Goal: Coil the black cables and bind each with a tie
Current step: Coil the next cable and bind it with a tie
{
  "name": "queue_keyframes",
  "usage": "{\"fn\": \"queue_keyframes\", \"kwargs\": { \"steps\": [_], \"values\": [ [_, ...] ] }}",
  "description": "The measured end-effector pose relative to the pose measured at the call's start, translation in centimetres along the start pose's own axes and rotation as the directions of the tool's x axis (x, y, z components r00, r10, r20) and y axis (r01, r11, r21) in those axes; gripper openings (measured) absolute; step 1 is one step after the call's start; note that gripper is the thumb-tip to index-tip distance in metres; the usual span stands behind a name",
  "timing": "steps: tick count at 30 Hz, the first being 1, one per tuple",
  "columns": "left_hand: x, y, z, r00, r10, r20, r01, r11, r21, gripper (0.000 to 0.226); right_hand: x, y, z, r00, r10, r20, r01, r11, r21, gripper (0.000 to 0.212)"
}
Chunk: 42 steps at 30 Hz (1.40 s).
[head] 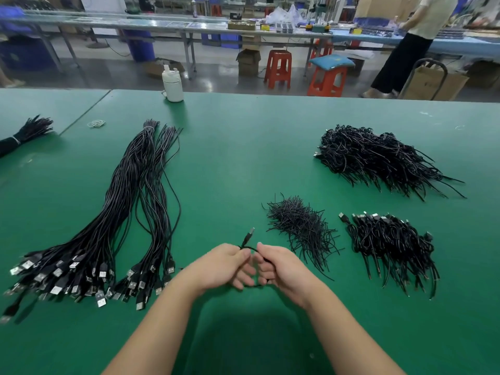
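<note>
My left hand (224, 265) and my right hand (280, 267) face each other low in the middle of the green table (243, 147), both holding one coiled black cable (247, 238). Its USB plug sticks up above my fingers, and a loop shows below them. A long bundle of uncoiled black USB cables (119, 209) lies to the left. A loose heap of short black ties (300, 228) sits just right of my hands. Further right lies a pile of coiled cables (392, 244), with a larger pile (378, 158) behind it.
A white bottle (172, 85) stands at the table's far edge, with rubber bands (96, 123) to its left. Another tied cable bundle (24, 135) lies at the far left. Beyond the table are red stools (278, 67), cardboard boxes, workbenches and a standing person (414, 36).
</note>
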State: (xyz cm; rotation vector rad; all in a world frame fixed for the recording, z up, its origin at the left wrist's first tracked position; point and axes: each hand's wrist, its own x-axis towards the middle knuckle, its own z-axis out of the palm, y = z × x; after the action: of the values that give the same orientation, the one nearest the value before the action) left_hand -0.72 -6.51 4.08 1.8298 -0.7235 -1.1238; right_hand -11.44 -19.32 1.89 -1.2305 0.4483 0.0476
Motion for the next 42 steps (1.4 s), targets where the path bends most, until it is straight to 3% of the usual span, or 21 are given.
{"fn": "queue_keyframes", "kwargs": {
  "steps": [2, 3, 4, 6, 7, 8, 10, 12, 15, 18, 20, 22, 23, 25, 27, 29, 30, 32, 35, 38, 42],
  "values": [
    [0.8, -0.1, 0.6, 0.964, 0.025, -0.266, -0.059, 0.991, -0.121, 0.035, -0.3, -0.3, 0.0, 0.999, -0.02, 0.028, 0.023, 0.997, -0.077, 0.041],
    [1.3, -0.1, 0.7, 0.928, 0.018, -0.373, -0.13, 0.952, -0.277, 0.035, -0.5, -0.3, 0.3, 0.998, -0.024, 0.054, 0.031, 0.992, -0.125, 0.041],
    [1.7, 0.2, 0.7, 0.902, 0.0, -0.432, -0.229, 0.847, -0.479, 0.036, -0.6, -0.2, 0.7, 0.997, -0.022, 0.076, 0.034, 0.986, -0.164, 0.041],
    [2.0, 1.2, 0.1, 0.9, -0.014, -0.436, -0.388, 0.43, -0.815, 0.041, -0.7, 0.3, 1.5, 0.995, 0.009, 0.098, 0.011, 0.979, -0.206, 0.042],
    [2.0, 1.6, -0.4, 0.911, 0.014, -0.411, -0.4, 0.268, -0.877, 0.041, -0.7, 0.6, 1.8, 0.994, 0.03, 0.101, -0.009, 0.979, -0.204, 0.042],
    [1.7, 1.8, -0.8, 0.923, 0.062, -0.379, -0.384, 0.21, -0.899, 0.039, -0.7, 0.8, 1.8, 0.993, 0.049, 0.104, -0.031, 0.986, -0.164, 0.042],
    [0.8, 2.3, -1.3, 0.932, 0.187, -0.309, -0.355, 0.309, -0.883, 0.032, -0.7, 0.7, 1.3, 0.991, 0.074, 0.108, -0.081, 0.995, 0.06, 0.043],
    [-0.1, 2.2, -1.7, 0.924, 0.317, -0.212, -0.357, 0.519, -0.777, 0.033, -0.6, 0.0, 0.2, 0.993, 0.073, 0.088, -0.094, 0.961, 0.26, 0.041],
    [-1.3, 1.7, -2.4, 0.928, 0.371, 0.046, -0.331, 0.873, -0.357, 0.04, -0.5, -1.3, -0.6, 0.997, 0.07, 0.04, -0.079, 0.959, 0.273, 0.04],
    [-1.7, 1.6, -2.2, 0.947, 0.205, 0.246, -0.211, 0.977, -0.002, 0.045, -0.5, -2.4, -0.7, 0.999, 0.051, -0.004, -0.049, 0.983, 0.175, 0.04],
    [-1.4, 1.5, -1.4, 0.975, 0.038, 0.218, -0.062, 0.993, 0.103, 0.043, -0.6, -2.9, -0.4, 1.0, 0.019, -0.02, -0.017, 0.997, 0.081, 0.037],
    [-1.0, 1.0, -0.5, 0.992, -0.082, 0.099, 0.07, 0.99, 0.125, 0.042, -0.8, -3.1, -0.1, 0.999, -0.016, -0.029, 0.015, 0.999, -0.051, 0.033],
    [-0.6, 0.8, -0.1, 0.996, -0.09, 0.019, 0.089, 0.995, 0.044, 0.042, -1.0, -3.1, 0.0, 0.999, -0.03, -0.023, 0.028, 0.994, -0.109, 0.033],
    [0.0, 0.4, 0.3, 0.989, -0.048, -0.137, 0.008, 0.96, -0.281, 0.041, -1.4, -2.9, 0.2, 0.999, -0.048, 0.017, 0.05, 0.982, -0.18, 0.033],
    [0.6, 0.0, 0.5, 0.985, -0.004, -0.174, -0.107, 0.778, -0.619, 0.04, -1.8, -2.6, 0.5, 0.997, -0.053, 0.053, 0.064, 0.971, -0.228, 0.034],
    [1.0, -0.4, 0.7, 0.987, 0.056, -0.152, -0.153, 0.627, -0.764, 0.039, -2.1, -2.2, 0.9, 0.995, -0.077, 0.058, 0.091, 0.948, -0.304, 0.034],
    [1.1, -0.8, 0.7, 0.986, 0.08, -0.145, -0.163, 0.626, -0.762, 0.038, -2.1, -2.0, 1.1, 0.994, -0.091, 0.058, 0.106, 0.94, -0.324, 0.034],
    [1.3, -1.4, 0.5, 0.982, 0.115, -0.149, -0.186, 0.682, -0.707, 0.036, -2.3, -1.8, 1.0, 0.992, -0.109, 0.062, 0.122, 0.954, -0.273, 0.031],
    [1.3, -2.1, 0.1, 0.975, 0.161, -0.155, -0.223, 0.717, -0.66, 0.035, -2.6, -1.9, 0.3, 0.992, -0.103, 0.076, 0.105, 0.994, -0.032, 0.029],
    [1.2, -2.2, 0.0, 0.963, 0.242, -0.12, -0.256, 0.681, -0.686, 0.04, -2.6, -1.6, 0.0, 0.992, -0.081, 0.099, 0.07, 0.991, 0.11, 0.028],
    [0.9, -2.2, 0.1, 0.947, 0.31, -0.08, -0.263, 0.61, -0.748, 0.042, -2.6, -1.0, 0.1, 0.989, -0.069, 0.13, 0.049, 0.987, 0.152, 0.026]
  ]
}}
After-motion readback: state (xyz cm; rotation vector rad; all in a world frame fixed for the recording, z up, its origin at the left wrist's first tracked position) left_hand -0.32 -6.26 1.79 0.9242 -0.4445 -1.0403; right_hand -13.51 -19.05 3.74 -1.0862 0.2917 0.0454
